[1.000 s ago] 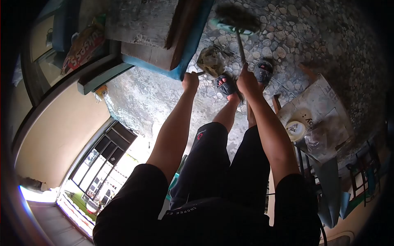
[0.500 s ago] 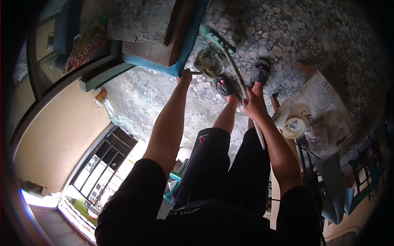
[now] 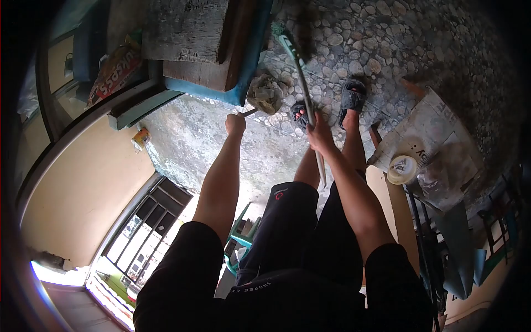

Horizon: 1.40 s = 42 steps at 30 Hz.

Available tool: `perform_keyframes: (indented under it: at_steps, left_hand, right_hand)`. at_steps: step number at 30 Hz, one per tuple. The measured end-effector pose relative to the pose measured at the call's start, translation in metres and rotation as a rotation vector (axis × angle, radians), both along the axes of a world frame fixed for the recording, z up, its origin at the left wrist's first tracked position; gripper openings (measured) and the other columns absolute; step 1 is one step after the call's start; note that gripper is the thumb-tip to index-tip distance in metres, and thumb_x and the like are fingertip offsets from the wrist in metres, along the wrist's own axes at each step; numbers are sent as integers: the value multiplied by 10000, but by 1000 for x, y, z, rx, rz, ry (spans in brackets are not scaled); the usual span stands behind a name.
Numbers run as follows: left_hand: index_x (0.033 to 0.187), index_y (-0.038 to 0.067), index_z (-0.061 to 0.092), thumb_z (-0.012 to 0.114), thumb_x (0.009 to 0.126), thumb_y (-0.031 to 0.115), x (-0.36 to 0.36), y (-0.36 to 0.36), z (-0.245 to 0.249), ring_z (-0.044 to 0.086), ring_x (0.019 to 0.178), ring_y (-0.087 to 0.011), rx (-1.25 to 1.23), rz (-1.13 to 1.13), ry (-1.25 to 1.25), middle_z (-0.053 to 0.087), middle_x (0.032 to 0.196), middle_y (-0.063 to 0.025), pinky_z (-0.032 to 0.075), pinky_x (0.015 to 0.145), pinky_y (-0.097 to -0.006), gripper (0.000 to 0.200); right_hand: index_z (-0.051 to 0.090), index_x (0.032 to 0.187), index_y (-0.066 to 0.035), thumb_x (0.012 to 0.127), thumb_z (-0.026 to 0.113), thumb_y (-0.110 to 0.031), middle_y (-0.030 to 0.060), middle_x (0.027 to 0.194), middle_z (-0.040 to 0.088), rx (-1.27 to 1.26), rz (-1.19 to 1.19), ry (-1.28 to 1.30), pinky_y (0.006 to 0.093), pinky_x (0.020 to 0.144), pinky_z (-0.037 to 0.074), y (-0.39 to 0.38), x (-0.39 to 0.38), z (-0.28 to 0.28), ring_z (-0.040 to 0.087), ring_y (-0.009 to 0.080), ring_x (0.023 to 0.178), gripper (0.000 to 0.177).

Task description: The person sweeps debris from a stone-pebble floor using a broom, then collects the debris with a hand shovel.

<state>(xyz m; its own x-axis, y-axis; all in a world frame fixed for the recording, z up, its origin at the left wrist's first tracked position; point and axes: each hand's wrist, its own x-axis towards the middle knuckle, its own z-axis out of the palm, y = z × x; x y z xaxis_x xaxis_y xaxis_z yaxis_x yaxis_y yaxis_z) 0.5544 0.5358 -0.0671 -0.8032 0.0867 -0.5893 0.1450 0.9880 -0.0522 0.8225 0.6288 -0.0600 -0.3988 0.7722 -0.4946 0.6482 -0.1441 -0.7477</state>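
Observation:
My left hand (image 3: 236, 124) is closed round the short dark handle of a dustpan (image 3: 265, 95), low over the floor left of my feet. The pan looks brownish, with pale stuff in it that I cannot make out. In front of my left foot, my right hand (image 3: 319, 134) grips the long handle of a broom (image 3: 304, 83). Its green head (image 3: 286, 44) lies farther ahead, on or just above the pebbled floor, beyond the dustpan. The lower end of the handle sticks out behind my right hand, toward my knees.
A wooden-topped piece of furniture (image 3: 185, 33) with a blue edge stands at the front left. Cardboard (image 3: 406, 127) on the right bears a white tub (image 3: 402, 169) and clear plastic. My sandalled feet (image 3: 352, 99) stand on the stone floor (image 3: 370, 50). A green plastic chair (image 3: 243, 238) is behind me.
My left hand has drawn back from the blue-edged furniture, bringing the dustpan slightly left. My right hand has shifted left with the broom, whose handle now stands steeper in view.

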Motion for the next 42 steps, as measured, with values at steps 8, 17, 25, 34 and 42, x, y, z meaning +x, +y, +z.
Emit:
perform_keyframes:
  at_steps: [8, 17, 25, 34, 42]
  left_hand:
    - [914, -37, 570, 487, 796, 287, -5, 28, -3, 537, 937, -381, 12, -174, -18, 567, 954, -261, 426, 804, -437, 354]
    - [865, -28, 586, 492, 802, 274, -3, 18, 15, 550, 903, -384, -30, -152, -6, 579, 926, -251, 434, 782, -430, 323]
    - [872, -45, 566, 514, 816, 306, -13, -7, -4, 556, 889, -378, -72, -260, -41, 579, 910, -254, 444, 760, -432, 360]
    - [862, -45, 576, 527, 802, 299, -19, 5, -4, 545, 911, -384, -47, -243, -63, 574, 920, -263, 429, 787, -435, 352]
    - [878, -40, 571, 523, 808, 334, -26, -5, -11, 559, 885, -379, -46, -286, -41, 589, 883, -242, 441, 764, -427, 383]
  right_hand:
    - [351, 1177, -185, 816, 482, -106, 37, 516, 382, -1076, -426, 274, 254, 265, 285, -14, 9, 41, 329, 116, 297, 392]
    - [310, 1228, -82, 822, 482, -217, 237, 720, 586, 58, 27, -137, 445, 494, 466, 13, 39, 43, 584, 374, 588, 461]
    - [337, 1165, 6, 759, 517, -89, 289, 846, 539, 6, -7, -90, 483, 656, 435, -5, 8, 21, 537, 436, 797, 454]
    - [385, 1147, 41, 708, 523, -133, 216, 949, 502, -226, 39, 26, 398, 782, 374, -20, -24, 72, 492, 324, 897, 493]
    - [328, 1200, -54, 783, 468, -153, 244, 990, 543, -43, 47, -97, 462, 731, 447, -18, 13, 45, 545, 415, 852, 451]
